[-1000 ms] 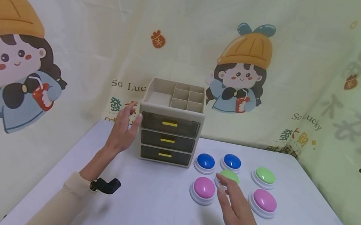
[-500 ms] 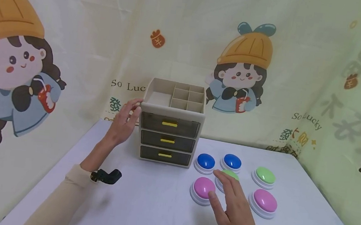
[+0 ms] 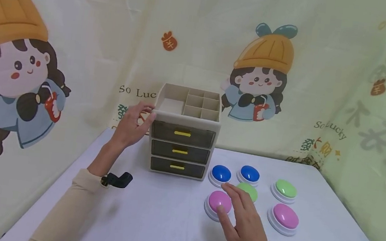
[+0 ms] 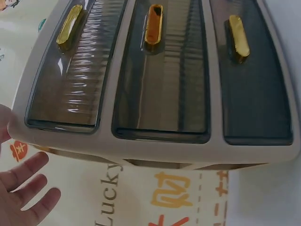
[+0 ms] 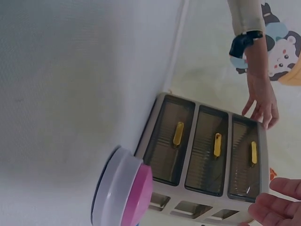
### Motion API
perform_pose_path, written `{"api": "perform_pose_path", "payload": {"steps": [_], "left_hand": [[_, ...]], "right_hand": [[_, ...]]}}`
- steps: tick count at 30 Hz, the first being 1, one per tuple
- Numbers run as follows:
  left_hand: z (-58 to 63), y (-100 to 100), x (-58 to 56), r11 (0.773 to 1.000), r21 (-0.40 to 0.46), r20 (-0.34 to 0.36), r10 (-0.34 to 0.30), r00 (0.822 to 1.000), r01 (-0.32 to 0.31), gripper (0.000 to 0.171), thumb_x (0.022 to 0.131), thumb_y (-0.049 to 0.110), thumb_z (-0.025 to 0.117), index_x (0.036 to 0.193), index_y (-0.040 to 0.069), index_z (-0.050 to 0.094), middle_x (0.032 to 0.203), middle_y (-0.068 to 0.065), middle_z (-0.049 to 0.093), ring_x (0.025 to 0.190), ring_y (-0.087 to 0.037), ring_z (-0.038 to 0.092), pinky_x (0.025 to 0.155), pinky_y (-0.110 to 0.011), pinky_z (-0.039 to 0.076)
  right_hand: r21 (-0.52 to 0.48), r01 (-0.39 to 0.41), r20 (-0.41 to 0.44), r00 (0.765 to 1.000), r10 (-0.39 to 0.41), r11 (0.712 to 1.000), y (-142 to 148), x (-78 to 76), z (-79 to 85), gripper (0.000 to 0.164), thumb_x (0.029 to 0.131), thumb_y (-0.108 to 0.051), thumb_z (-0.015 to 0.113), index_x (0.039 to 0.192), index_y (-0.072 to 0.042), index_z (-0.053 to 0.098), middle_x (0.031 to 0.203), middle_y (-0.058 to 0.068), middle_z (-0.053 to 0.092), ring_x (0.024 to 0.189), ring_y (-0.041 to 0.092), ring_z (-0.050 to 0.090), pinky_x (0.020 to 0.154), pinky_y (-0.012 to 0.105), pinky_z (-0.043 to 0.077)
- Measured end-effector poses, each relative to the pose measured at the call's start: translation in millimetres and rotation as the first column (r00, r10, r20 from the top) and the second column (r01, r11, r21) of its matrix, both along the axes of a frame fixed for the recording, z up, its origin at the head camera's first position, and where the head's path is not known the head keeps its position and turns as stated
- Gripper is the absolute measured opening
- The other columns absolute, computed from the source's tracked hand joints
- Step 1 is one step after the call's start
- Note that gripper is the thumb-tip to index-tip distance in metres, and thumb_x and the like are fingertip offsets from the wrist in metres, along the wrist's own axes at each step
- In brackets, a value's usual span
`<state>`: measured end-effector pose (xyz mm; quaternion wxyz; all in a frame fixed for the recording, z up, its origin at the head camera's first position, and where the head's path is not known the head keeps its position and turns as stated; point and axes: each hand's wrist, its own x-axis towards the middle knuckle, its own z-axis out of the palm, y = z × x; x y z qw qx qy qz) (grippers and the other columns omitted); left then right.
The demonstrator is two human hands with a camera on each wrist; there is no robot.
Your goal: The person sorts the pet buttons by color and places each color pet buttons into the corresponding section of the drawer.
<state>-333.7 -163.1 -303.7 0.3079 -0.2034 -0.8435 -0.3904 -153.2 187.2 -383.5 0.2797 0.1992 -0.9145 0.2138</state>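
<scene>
By the drawer unit (image 3: 182, 143), the left hand (image 3: 130, 126) has fingers spread, the right hand (image 3: 246, 226) likewise near one pink button (image 3: 218, 199)

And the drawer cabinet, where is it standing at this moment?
In the head view, the drawer cabinet stands mid-picture on the white table, with the left hand at its upper left edge and a blue button just right of its base.

Drawer unit (image 3: 182, 140) in every view
</scene>
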Motion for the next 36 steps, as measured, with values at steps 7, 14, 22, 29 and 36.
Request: {"api": "perform_pose_path", "payload": {"steps": [7, 14, 22, 29, 36], "left_hand": [[4.2, 3.2, -1.5, 0.997, -0.039, -0.096, 0.065, 0.993, -0.069, 0.031, 0.101, 0.028, 0.060, 0.122, 0.005, 0.065, 0.121, -0.017, 0.069, 0.125, -0.038, 0.051, 0.102, -0.060, 0.041], [7.8, 6.8, 6.1, 0.991, -0.060, -0.127, 0.110, 0.986, -0.118, 0.027, 0.101, 0.024, 0.062, 0.115, 0.002, 0.069, 0.113, -0.018, 0.072, 0.126, -0.038, 0.052, 0.103, -0.060, 0.043], [11.3, 8.3, 13.9, 0.978, -0.125, -0.117, 0.154, 0.981, -0.168, 0.025, 0.103, 0.025, 0.059, 0.113, 0.005, 0.070, 0.107, -0.017, 0.072, 0.124, -0.036, 0.053, 0.098, -0.058, 0.048], [9.0, 1.7, 13.1, 0.963, -0.215, -0.200, 0.121, 0.972, -0.164, 0.019, 0.103, 0.018, 0.060, 0.113, 0.005, 0.069, 0.103, -0.016, 0.073, 0.124, -0.037, 0.055, 0.099, -0.056, 0.049], [6.9, 0.8, 8.5, 0.952, -0.253, -0.285, 0.097, 0.954, -0.172, 0.016, 0.101, 0.016, 0.064, 0.112, 0.005, 0.069, 0.108, -0.015, 0.074, 0.123, -0.036, 0.057, 0.102, -0.053, 0.049]], "right_hand": [[0.001, 0.005, -0.009, 1.000, -0.005, 1.000, -2.7, 0.7, -2.8, 0.056, 0.094, -0.027, 0.073, 0.146, -0.020, 0.054, 0.144, -0.003, 0.055, 0.128, 0.017, 0.054, 0.093, 0.048, 0.057], [0.003, -0.011, -0.023, 1.000, 0.011, 1.000, -6.8, -1.4, -4.4, 0.052, 0.097, -0.028, 0.070, 0.145, -0.020, 0.054, 0.143, -0.003, 0.056, 0.128, 0.018, 0.054, 0.094, 0.049, 0.056], [-0.029, 0.001, 0.063, 0.998, 0.001, 1.000, -13.7, -0.3, -7.0, 0.049, 0.099, -0.034, 0.066, 0.146, -0.024, 0.054, 0.144, -0.007, 0.055, 0.130, 0.015, 0.054, 0.093, 0.045, 0.057], [-0.026, -0.006, 0.079, 0.997, 0.008, 1.000, -17.0, -3.4, -10.3, 0.048, 0.099, -0.034, 0.067, 0.144, -0.023, 0.055, 0.141, -0.008, 0.055, 0.129, 0.012, 0.054, 0.094, 0.044, 0.057], [-0.020, -0.028, 0.060, 0.998, 0.029, 0.999, -20.2, -8.5, -11.1, 0.050, 0.096, -0.031, 0.071, 0.143, -0.023, 0.056, 0.141, -0.008, 0.056, 0.128, 0.011, 0.055, 0.094, 0.042, 0.057]]}}
